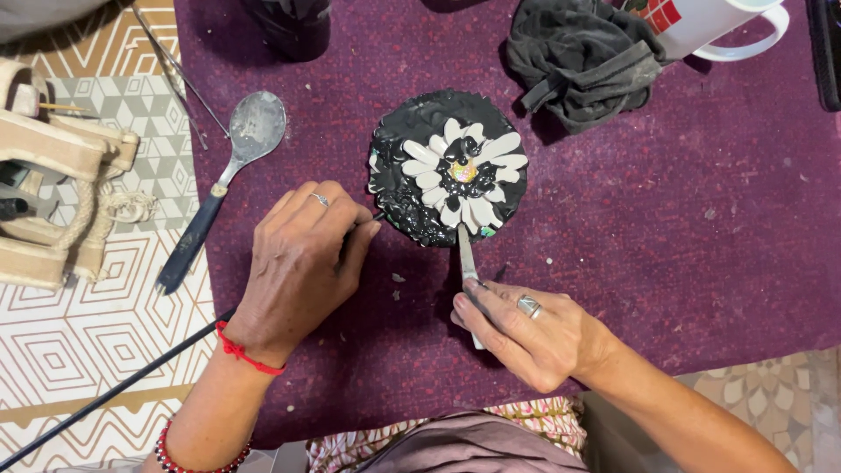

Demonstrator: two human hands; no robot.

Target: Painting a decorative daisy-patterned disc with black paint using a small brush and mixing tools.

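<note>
Fingers (350,241) hide most of a thin stick (377,215).

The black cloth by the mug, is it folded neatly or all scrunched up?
Scrunched up. The black cloth lies in a bunched heap with uneven creases and a strap-like edge sticking out, beside the white mug on the purple mat.
</note>
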